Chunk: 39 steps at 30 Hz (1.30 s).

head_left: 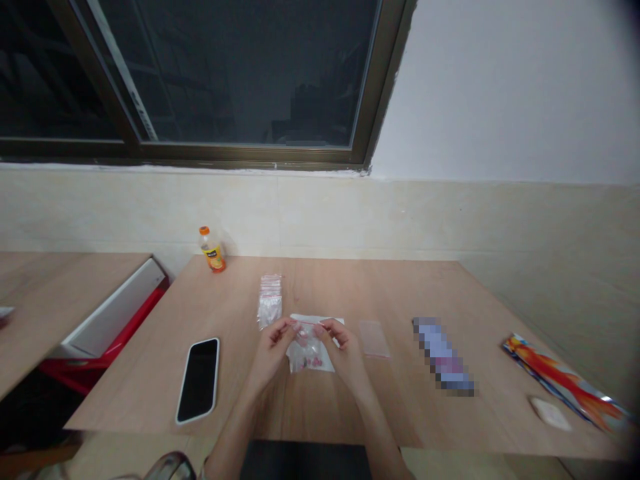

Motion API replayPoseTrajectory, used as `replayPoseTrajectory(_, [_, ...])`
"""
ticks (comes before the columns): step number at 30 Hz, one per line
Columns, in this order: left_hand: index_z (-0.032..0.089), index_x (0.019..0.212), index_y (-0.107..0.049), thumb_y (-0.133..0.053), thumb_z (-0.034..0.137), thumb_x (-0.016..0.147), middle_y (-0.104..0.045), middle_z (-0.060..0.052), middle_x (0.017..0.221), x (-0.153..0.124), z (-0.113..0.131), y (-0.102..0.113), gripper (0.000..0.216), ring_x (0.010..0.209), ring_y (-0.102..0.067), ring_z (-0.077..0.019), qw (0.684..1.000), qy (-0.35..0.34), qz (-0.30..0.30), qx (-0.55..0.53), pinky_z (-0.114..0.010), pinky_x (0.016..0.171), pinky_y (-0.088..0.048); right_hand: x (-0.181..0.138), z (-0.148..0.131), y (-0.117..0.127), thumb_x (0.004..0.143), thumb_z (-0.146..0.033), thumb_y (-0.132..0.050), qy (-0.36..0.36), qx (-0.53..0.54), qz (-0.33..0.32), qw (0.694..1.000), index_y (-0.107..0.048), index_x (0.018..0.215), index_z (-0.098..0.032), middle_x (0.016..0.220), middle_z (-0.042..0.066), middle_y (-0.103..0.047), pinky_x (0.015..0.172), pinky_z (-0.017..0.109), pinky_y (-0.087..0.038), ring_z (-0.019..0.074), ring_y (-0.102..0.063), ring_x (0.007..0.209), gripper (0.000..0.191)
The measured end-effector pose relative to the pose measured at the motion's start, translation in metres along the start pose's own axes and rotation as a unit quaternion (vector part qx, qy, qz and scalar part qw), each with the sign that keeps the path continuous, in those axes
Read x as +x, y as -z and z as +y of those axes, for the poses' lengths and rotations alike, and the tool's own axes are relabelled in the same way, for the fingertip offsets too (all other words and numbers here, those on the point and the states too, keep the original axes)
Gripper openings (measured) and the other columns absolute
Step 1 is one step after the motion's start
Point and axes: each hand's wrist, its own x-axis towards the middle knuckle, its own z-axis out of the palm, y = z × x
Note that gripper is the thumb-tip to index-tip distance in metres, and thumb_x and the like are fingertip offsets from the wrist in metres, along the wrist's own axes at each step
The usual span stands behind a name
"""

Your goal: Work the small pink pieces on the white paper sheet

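Between my two hands hangs a small clear zip bag with a red line along its top edge and a few small pink-red pieces near its bottom. The fingers of my left hand pinch the top left of the bag. At the top right, my right hand pinches the same edge. Behind the bag lies a white sheet, partly covered by it and my hands. Just beyond my left hand is a row of overlapping clear zip bags. To the right of my right hand, a flat clear bag rests on the table.
A phone lies at left on the wooden table. An orange-capped bottle stands at the back left. On the right are a blurred-out flat object, a colourful packet and a small white item.
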Motion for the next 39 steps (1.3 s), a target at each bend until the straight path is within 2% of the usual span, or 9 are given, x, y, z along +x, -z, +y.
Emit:
replayPoseTrajectory(4, [0.015,0.072,-0.063,-0.057,0.038,0.082,-0.062,-0.001,0.068,-0.001,0.003,0.001,0.026,0.069,-0.057,-0.0149,1.000,-0.019,-0.004,0.021,-0.022,0.064,-0.044,-0.001,-0.004,-0.001,0.080,-0.046,-0.058,-0.004,0.006,0.000,1.000,-0.063,0.072,-0.019,0.065,0.000,-0.062,0.056,0.023,-0.041,0.0134,-0.053,0.060,0.029])
replayPoseTrajectory(9, [0.016,0.072,-0.057,-0.055,0.037,0.085,-0.056,0.001,0.067,-0.003,0.000,-0.003,0.025,0.064,-0.052,-0.0120,1.000,-0.025,-0.012,0.012,-0.020,0.061,-0.041,-0.002,-0.004,-0.005,0.080,-0.044,-0.060,-0.018,0.039,-0.052,0.998,-0.064,0.073,-0.018,0.068,0.001,-0.063,0.056,0.023,-0.040,0.0133,-0.054,0.061,0.027])
replayPoseTrajectory(14, [0.017,0.073,-0.052,-0.048,0.038,0.088,-0.049,0.003,0.065,-0.009,-0.004,-0.016,0.026,0.061,-0.047,-0.0104,0.999,-0.037,0.022,0.024,-0.019,0.058,-0.038,-0.002,-0.008,-0.008,0.080,-0.044,-0.060,-0.003,0.052,-0.058,0.997,-0.063,0.066,-0.018,0.060,-0.001,-0.060,0.057,0.023,-0.040,0.0118,-0.052,0.058,0.029])
replayPoseTrajectory(20, [0.017,0.075,-0.054,-0.044,0.036,0.090,-0.049,0.004,0.063,-0.010,-0.013,-0.018,0.026,0.056,-0.046,-0.0098,0.995,-0.052,0.034,0.081,-0.019,0.053,-0.035,0.000,-0.007,-0.003,0.076,-0.049,-0.063,-0.070,0.090,-0.092,0.989,-0.068,0.071,-0.018,0.058,0.000,-0.063,0.049,0.022,-0.042,0.0117,-0.055,0.051,0.032])
replayPoseTrajectory(23, [0.017,0.079,-0.058,-0.045,0.036,0.090,-0.054,0.003,0.065,-0.008,-0.019,-0.013,0.025,0.057,-0.049,-0.0106,0.995,-0.048,0.021,0.089,-0.019,0.053,-0.036,0.005,0.001,-0.002,0.074,-0.050,-0.064,-0.078,0.080,-0.105,0.988,-0.071,0.071,-0.018,0.059,0.000,-0.065,0.045,0.021,-0.039,0.0103,-0.053,0.047,0.033])
replayPoseTrajectory(27, [0.016,0.082,-0.062,-0.048,0.037,0.088,-0.062,-0.001,0.073,-0.006,-0.029,-0.003,0.026,0.065,-0.056,-0.0134,0.995,-0.044,0.034,0.086,-0.021,0.059,-0.041,0.018,0.018,-0.006,0.073,-0.051,-0.064,-0.082,0.070,-0.137,0.985,-0.072,0.070,-0.018,0.055,-0.001,-0.064,0.043,0.021,-0.036,0.0090,-0.048,0.044,0.034])
replayPoseTrajectory(32, [0.015,0.083,-0.066,-0.053,0.043,0.082,-0.062,0.000,0.066,0.002,-0.047,0.019,0.031,0.053,-0.051,-0.0112,0.995,0.006,0.075,0.071,-0.020,0.050,-0.039,0.038,0.041,-0.017,0.068,-0.049,-0.068,-0.119,0.089,-0.160,0.976,-0.071,0.082,-0.017,0.065,0.001,-0.069,0.044,0.022,-0.039,0.0107,-0.054,0.047,0.035])
replayPoseTrajectory(36, [0.014,0.082,-0.065,-0.056,0.052,0.075,-0.061,0.001,0.061,0.018,-0.072,0.045,0.039,0.051,-0.051,-0.0118,0.985,0.042,0.156,0.055,-0.020,0.047,-0.039,0.048,0.061,-0.033,0.068,-0.044,-0.068,-0.110,0.076,-0.128,0.983,-0.067,0.094,-0.019,0.074,0.003,-0.071,0.055,0.025,-0.047,0.0153,-0.063,0.061,0.036])
replayPoseTrajectory(39, [0.014,0.078,-0.064,-0.054,0.058,0.070,-0.059,0.001,0.054,0.035,-0.094,0.062,0.046,0.044,-0.049,-0.0123,0.982,0.057,0.167,0.064,-0.022,0.044,-0.038,0.051,0.078,-0.047,0.069,-0.042,-0.066,-0.073,0.054,-0.103,0.991,-0.065,0.095,-0.019,0.081,0.005,-0.072,0.067,0.030,-0.051,0.0180,-0.066,0.074,0.035])
